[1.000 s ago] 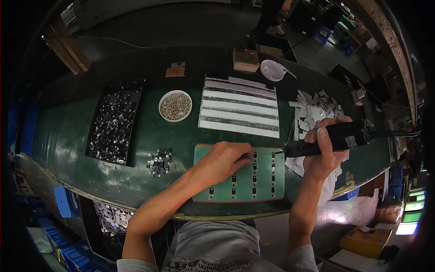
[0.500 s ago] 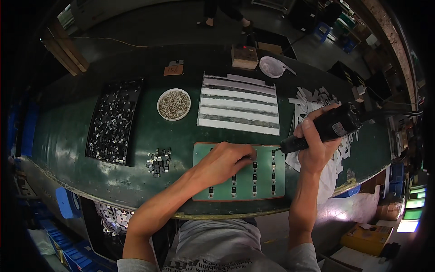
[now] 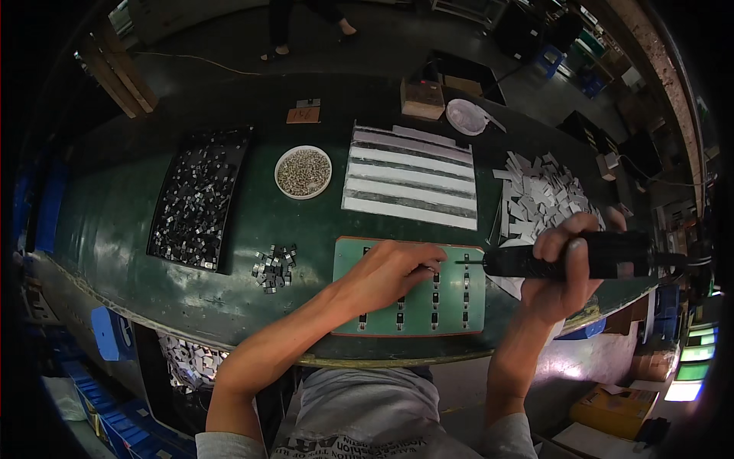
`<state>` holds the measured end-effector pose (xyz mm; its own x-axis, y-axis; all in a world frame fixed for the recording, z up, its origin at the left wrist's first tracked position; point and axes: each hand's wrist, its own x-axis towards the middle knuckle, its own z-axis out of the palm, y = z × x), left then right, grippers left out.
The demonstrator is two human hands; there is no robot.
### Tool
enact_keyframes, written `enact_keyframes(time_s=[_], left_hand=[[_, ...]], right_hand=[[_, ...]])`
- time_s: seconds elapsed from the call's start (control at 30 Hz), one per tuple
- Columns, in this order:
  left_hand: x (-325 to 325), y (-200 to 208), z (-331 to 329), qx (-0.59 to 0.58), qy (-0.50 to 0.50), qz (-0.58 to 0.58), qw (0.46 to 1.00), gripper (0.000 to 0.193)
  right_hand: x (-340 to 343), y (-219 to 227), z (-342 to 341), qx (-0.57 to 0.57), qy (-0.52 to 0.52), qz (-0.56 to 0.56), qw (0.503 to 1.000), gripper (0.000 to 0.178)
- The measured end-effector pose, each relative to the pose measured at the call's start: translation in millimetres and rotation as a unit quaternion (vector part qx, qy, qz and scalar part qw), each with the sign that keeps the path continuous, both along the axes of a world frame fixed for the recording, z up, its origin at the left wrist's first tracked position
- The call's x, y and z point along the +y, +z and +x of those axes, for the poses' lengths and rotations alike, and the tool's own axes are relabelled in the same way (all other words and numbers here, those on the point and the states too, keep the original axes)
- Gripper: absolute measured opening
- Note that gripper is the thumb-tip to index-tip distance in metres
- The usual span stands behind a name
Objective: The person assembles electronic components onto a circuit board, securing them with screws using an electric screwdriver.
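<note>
A green board (image 3: 348, 286) with a reddish rim lies near the table's front edge. Rows of small black three-legged components (image 3: 435, 297), like transistors, sit on it. Over its far half is my left hand (image 3: 399, 269), fingers bent and pinched together; whatever is between the fingertips is too small to tell. My right hand (image 3: 569, 264) is wrapped round a black electric screwdriver (image 3: 527, 262) beyond the board's right side. The tool lies nearly level, its thin bit pointing left toward my left fingertips, over the board's far right corner.
A black tray of components (image 3: 195, 203), a loose pile of them (image 3: 274, 269) and a white bowl of small screws (image 3: 303, 173) are on the left. White strips (image 3: 409, 176) lie beyond the board; loose grey-white pieces (image 3: 547, 191) heap at right. Behind stand a wooden box (image 3: 422, 99) and shallow dish (image 3: 465, 117).
The screwdriver has swung from a slant to nearly level, its bit now pointing left. My right hand moved right and turned; my left stays over the board. A person behind the table moved left.
</note>
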<state>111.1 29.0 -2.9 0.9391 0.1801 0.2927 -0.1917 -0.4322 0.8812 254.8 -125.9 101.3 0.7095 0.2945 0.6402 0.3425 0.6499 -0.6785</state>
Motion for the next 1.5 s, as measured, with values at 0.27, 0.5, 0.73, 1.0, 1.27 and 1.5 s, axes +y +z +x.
enact_keyframes(time_s=[0.27, 0.5, 0.73, 1.0, 1.27, 1.5], left_hand=[[-1, 2, -1, 0.012, -0.016, -0.003, 1.000, 0.037], [-1, 6, -4, 0.032, -0.017, 0.004, 0.999, 0.036], [-2, 6, -5, 0.027, -0.045, 0.025, 0.998, 0.030], [4, 6, -3, 0.033, -0.031, 0.018, 0.999, 0.023], [8, 12, -5, 0.043, 0.026, -0.039, 0.998, 0.010], [9, 7, -4, -0.013, 0.028, 0.018, 0.999, 0.013]], right_hand=[[-1, -2, -21, -0.039, 0.092, 0.036, 0.994, 0.056], [-3, -6, -25, -0.012, 0.088, 0.020, 0.996, 0.060], [1, -3, -32, 0.015, 0.084, 0.001, 0.996, 0.065], [-7, -10, -38, 0.040, 0.052, -0.087, 0.994, 0.066], [-8, -13, -36, 0.004, 0.025, -0.109, 0.994, 0.069], [-20, -2, -59, 0.080, 0.038, -0.101, 0.991, 0.069]])
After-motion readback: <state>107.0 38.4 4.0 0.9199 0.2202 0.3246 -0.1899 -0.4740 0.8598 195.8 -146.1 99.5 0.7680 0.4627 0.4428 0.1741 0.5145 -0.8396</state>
